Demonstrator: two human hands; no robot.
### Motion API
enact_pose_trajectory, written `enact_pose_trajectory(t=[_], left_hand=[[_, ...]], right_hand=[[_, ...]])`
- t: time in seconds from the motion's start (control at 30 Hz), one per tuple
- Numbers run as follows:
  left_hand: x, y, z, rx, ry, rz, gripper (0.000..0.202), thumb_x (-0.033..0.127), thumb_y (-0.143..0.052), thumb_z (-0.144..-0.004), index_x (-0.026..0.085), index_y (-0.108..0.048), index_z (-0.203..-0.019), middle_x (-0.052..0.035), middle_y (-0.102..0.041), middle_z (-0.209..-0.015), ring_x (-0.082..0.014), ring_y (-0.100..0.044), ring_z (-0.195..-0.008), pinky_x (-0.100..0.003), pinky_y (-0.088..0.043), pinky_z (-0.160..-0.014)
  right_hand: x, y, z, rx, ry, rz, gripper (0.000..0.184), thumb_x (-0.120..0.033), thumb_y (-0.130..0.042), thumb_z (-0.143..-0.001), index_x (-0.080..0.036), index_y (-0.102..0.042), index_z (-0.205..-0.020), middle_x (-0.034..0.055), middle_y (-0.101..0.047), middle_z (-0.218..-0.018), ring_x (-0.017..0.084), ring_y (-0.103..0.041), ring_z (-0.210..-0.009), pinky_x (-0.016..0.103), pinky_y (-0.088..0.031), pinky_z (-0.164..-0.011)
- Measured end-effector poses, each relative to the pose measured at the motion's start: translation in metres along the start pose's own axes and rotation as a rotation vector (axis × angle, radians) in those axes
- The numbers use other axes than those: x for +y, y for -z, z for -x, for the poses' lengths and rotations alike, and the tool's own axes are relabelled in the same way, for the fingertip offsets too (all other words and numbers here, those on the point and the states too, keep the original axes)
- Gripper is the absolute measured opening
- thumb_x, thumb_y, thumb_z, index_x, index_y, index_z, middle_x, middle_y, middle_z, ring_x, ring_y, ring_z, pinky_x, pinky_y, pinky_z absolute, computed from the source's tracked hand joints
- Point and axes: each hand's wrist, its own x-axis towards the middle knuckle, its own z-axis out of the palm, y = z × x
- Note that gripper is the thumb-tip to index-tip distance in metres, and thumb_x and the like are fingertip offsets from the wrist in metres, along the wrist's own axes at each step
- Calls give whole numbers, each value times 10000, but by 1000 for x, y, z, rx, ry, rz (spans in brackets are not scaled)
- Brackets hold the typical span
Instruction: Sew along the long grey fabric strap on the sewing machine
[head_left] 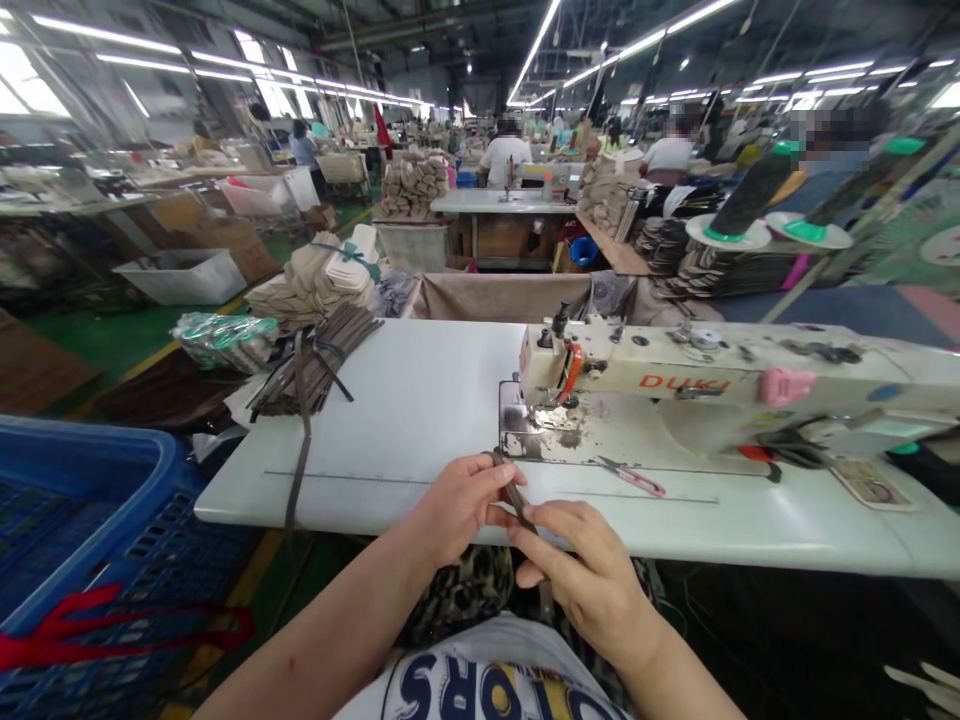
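Two bare hands work at the near edge of the white surface (427,410), and between them I count one narrow dark strip (514,494). The left hand (466,505) pinches its upper part between thumb and fingers; the right hand (585,565) has its fingers closed on it lower down. The strip sits just in front of the one sewing machine (727,385), over the surface's front edge.

One pair of pink-handled scissors (634,478) lies right of the hands, near the machine. On the far left is one tied bundle (319,362) of similar strips, too many and too overlapped to count; one long strip (300,465) hangs from it over the edge. Two thread cones (752,195) stand behind the machine.

The held strip's lower end is hard to follow beneath the right fingers. One blue crate (82,435) is cut off at the left, and the machine's right end is blurred.
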Motion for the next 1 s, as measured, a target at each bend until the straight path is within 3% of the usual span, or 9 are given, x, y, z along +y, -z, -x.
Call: enact_pose_trajectory(t=[0.23,0.33,0.4,0.5,0.6,0.73,0.83,0.9,1.0], left_hand=[[-3,-4,-25,125,-125,18,370,372,-866,-735,122,-700,-952,-38,-662,-817,-182,-679,-727,-279,-555,-598],[-2,1,-38,147,-210,-7,315,380,-816,-795,131,-709,-957,-18,-628,-837,-173,-681,-736,-289,-556,-635],[-1,9,-48,159,-280,-95,300,418,-748,-864,141,-714,-975,-23,-644,-822,-185,-692,-766,-333,-581,-735],[-3,26,-68,159,-378,-465,296,377,-651,-908,160,-740,-1087,-102,-747,-1031,-261,-709,-1057,-437,-534,-1036],[-8,40,-88,71,-468,-981,493,253,-603,-844,154,-691,-1319,-147,-642,-1454,-303,-532,-1419,-456,-348,-1251],[-17,48,-99,-128,-473,-1493,725,270,-536,-891,51,-433,-1574,-179,-385,-1683,-290,-291,-1593,-456,-190,-1324],[-23,50,-95,-190,-426,-1719,731,333,-477,-966,58,-331,-1628,-152,-289,-1728,-265,-235,-1615,-450,-141,-1332],[-27,53,-91,-122,-407,-1820,716,357,-436,-1002,49,-304,-1635,-160,-269,-1732,-254,-226,-1618,-444,-142,-1331],[-31,60,-85,145,-359,-1927,717,390,-400,-1032,-12,-303,-1618,-227,-260,-1719,-300,-233,-1615,-487,-172,-1322]], right_hand=[[3,21,6,44,-245,-296,253,-355,-710,-1008,-245,-735,-1234,102,-785,-1079,236,-753,-950,366,-634,-821],[0,31,9,74,-352,-399,403,-568,-582,-1020,-253,-762,-1197,122,-788,-1082,268,-753,-968,393,-635,-834],[-1,36,11,76,-394,-427,448,-596,-518,-1035,-254,-768,-1181,123,-795,-1068,275,-747,-979,406,-624,-862],[-1,34,15,89,-420,-425,391,-547,-535,-1049,-241,-774,-1090,108,-796,-986,266,-738,-924,395,-605,-844],[3,27,20,117,-441,-417,431,-585,-532,-1040,-221,-721,-905,94,-754,-868,258,-710,-824,391,-580,-769],[10,17,25,77,-471,-346,479,-603,-477,-1062,-231,-600,-787,58,-660,-759,246,-671,-771,385,-546,-731],[14,13,28,32,-459,-252,438,-558,-476,-1079,-240,-557,-790,43,-617,-750,239,-654,-771,375,-541,-726],[15,10,29,-21,-448,-207,397,-522,-498,-1081,-245,-537,-798,47,-617,-776,244,-658,-805,377,-549,-745],[15,3,31,-94,-463,-165,349,-477,-524,-1081,-247,-524,-818,84,-674,-915,244,-686,-890,387,-576,-827]])
